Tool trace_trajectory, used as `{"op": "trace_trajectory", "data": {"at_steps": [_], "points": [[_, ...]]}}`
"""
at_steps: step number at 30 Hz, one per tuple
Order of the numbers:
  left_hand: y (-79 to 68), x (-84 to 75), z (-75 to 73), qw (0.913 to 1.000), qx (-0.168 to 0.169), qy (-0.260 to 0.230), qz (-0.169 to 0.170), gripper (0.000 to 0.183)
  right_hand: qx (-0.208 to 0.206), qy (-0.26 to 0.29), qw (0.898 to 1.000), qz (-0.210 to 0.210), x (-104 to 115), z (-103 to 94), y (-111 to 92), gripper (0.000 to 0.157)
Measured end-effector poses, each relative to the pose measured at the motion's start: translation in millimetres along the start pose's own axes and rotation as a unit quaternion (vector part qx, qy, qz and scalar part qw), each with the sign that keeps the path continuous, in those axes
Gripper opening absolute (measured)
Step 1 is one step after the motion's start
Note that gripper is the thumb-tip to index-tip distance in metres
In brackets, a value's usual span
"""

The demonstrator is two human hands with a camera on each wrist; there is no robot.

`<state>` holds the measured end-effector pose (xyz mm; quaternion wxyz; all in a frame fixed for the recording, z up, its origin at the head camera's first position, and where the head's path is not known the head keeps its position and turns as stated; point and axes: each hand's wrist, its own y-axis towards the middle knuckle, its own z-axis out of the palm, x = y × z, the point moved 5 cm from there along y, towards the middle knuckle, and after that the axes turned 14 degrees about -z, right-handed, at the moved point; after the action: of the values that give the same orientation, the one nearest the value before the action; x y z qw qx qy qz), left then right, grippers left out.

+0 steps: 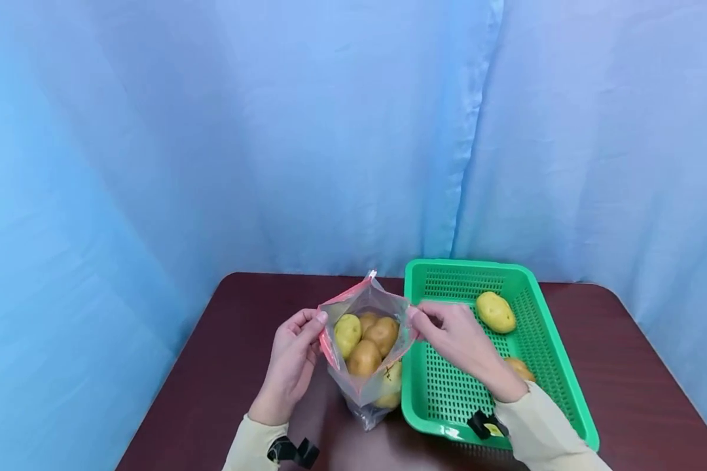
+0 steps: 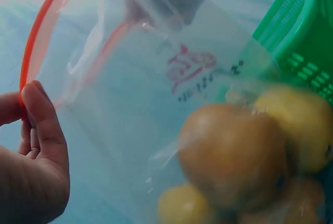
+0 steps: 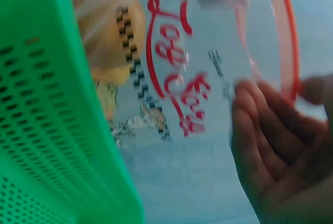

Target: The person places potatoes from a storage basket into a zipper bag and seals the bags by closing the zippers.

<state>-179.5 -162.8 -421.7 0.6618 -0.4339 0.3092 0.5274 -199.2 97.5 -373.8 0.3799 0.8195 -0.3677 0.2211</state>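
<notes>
A clear zip bag (image 1: 362, 390) with a red-edged mouth stands on the table, its top spread apart. Several potatoes (image 1: 364, 358) lie inside, some brown and some yellow. My left hand (image 1: 293, 356) pinches the left rim between thumb and fingers; the left wrist view shows the thumb (image 2: 44, 112) on the red strip. On the opposite side my right hand (image 1: 456, 337) pinches the right rim, its wrist above the green basket. Red lettering (image 3: 174, 62) and a checkered band show on the bag's side in the right wrist view.
Right beside the bag stands a green plastic basket (image 1: 409, 392) with perforated walls. In it lie a yellow potato (image 1: 496, 312) and a brown potato (image 1: 519, 369) partly hidden by my right arm. The dark table (image 1: 212, 392) ends at a blue curtain (image 1: 330, 131).
</notes>
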Motion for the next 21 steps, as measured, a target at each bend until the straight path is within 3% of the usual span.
{"op": "trace_trajectory", "data": {"at_steps": [2, 5, 9, 12, 15, 21], "points": [[-3.3, 3.6, 2.4, 0.9999, 0.000, -0.013, 0.000, 0.010, 0.018, 0.034, 0.999, 0.008, -4.3, -4.0, -7.0, 0.031], [-5.4, 6.5, 4.6, 0.9995, -0.003, -0.031, 0.000, 0.008, 0.014, 0.035, 0.999, 0.028, -15.4, -16.0, -15.7, 0.031], [-4.3, 7.1, 8.5, 0.9992, 0.007, -0.040, 0.001, 0.008, -0.005, 0.002, 0.998, 0.060, -36.0, -34.4, -25.7, 0.041], [-4.7, 8.4, 10.3, 0.9989, 0.009, -0.047, 0.000, 0.007, -0.005, 0.014, 0.997, 0.077, -52.3, -40.4, -28.3, 0.052], [-5.3, 10.1, 12.5, 0.9985, 0.010, -0.053, -0.001, 0.005, -0.010, 0.015, 0.996, 0.092, -67.1, -45.3, -26.3, 0.060], [-7.1, 7.9, 15.1, 0.9978, 0.007, -0.064, 0.012, 0.006, -0.013, -0.046, 0.991, 0.125, -95.6, -52.6, -15.1, 0.073]]}}
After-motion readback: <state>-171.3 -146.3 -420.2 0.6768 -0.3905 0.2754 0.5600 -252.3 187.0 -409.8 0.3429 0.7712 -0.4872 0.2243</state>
